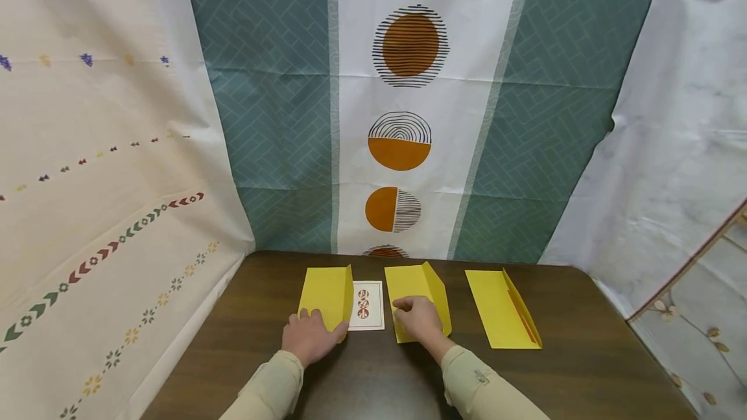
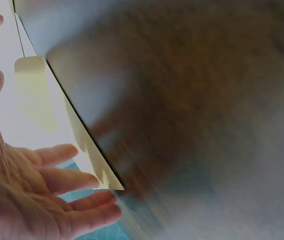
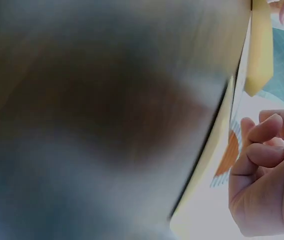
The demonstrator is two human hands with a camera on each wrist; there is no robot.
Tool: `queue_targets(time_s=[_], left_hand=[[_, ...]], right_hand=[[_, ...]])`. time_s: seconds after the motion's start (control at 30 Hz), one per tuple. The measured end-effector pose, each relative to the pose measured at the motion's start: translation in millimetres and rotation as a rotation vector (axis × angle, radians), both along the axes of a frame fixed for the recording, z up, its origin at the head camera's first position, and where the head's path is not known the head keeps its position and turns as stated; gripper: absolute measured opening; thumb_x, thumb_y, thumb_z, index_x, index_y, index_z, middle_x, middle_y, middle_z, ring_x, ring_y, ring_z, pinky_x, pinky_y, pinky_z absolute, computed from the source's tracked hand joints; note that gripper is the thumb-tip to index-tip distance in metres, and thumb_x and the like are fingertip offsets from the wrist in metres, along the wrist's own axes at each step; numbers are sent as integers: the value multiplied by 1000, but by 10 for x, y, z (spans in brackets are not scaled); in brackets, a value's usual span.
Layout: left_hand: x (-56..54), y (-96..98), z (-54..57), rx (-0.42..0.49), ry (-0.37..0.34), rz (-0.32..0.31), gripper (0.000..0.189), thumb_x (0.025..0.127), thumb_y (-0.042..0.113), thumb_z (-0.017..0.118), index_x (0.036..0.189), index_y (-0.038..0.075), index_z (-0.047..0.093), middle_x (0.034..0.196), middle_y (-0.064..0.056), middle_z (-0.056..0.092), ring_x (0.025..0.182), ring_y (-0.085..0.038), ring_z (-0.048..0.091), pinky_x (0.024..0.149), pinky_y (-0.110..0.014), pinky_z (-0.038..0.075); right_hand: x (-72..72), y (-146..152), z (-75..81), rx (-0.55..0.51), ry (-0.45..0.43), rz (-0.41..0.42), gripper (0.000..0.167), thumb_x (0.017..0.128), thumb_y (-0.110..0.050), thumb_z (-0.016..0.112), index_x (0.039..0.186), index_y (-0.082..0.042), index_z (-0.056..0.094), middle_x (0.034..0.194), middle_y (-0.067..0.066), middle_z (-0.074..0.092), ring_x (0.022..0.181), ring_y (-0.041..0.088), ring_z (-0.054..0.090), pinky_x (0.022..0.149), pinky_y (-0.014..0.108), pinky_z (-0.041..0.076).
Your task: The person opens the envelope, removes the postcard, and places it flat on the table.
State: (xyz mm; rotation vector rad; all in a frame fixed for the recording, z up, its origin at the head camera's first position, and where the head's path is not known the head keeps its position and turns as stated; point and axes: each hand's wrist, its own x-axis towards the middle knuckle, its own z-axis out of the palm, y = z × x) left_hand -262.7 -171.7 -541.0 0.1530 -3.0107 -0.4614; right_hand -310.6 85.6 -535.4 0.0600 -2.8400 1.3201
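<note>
Three yellow paper envelopes lie in a row, each with a raised flap along its right side. On the left envelope (image 1: 323,287), my left hand (image 1: 311,337) rests with spread fingers, thumb toward the flap's lower end. The left wrist view shows that hand's straightish fingers (image 2: 57,180) beside the envelope's edge. A white card (image 1: 367,306) with red round designs lies right of this envelope, its left edge meeting the flap. Over the middle envelope (image 1: 405,280) is my right hand (image 1: 419,317), fingertips near its left edge. In the right wrist view its fingers (image 3: 266,132) are curled, with nothing visible in them.
The right envelope (image 1: 496,316) has an orange-red strip showing under its flap. All stand on a dark brown wooden table (image 1: 373,374). A patterned cloth (image 1: 280,115) hangs behind the table's back edge, with pale cloths on both sides.
</note>
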Motion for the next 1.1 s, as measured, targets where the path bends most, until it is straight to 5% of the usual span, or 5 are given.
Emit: queue_targets(time_s=[0.13, 0.3, 0.53, 0.83, 1.1], left_hand=[[39, -22, 30, -29, 89, -15, 86, 88, 71, 70, 119, -9, 65, 120, -31, 63, 101, -45, 55, 96, -64, 48], [40, 15, 93, -37, 180, -84, 77, 89, 59, 76, 130, -5, 64, 141, -31, 63, 127, -51, 56, 115, -64, 42], [33, 208, 175, -17, 272, -247, 63, 90, 49, 80, 131, 2, 70, 141, -23, 68, 139, -47, 56, 121, -58, 41], [13, 500, 180, -47, 352, -401, 47, 91, 41, 82, 124, 10, 75, 130, -17, 74, 132, -45, 61, 119, -57, 43], [-64, 626, 134, -52, 359, -436, 41, 90, 38, 84, 119, 11, 76, 122, -14, 77, 129, -43, 63, 118, -57, 42]], right_hand=[[66, 309, 59, 4, 26, 6, 20, 94, -16, 76, 112, -11, 84, 109, 5, 82, 81, 14, 64, 68, 31, 53], [168, 805, 127, -15, 36, -20, 24, 96, -13, 73, 118, -9, 82, 116, 10, 81, 81, 15, 68, 69, 32, 58], [236, 1307, 163, -50, 30, -90, 29, 97, -13, 72, 124, -2, 78, 121, 19, 78, 81, 21, 74, 71, 35, 63], [195, 1435, 104, -52, 7, -114, 31, 98, -15, 72, 125, -1, 77, 117, 19, 78, 71, 18, 67, 60, 31, 55], [123, 1445, 107, -59, -1, -101, 31, 100, -17, 72, 127, -2, 76, 122, 18, 78, 80, 19, 69, 74, 35, 60]])
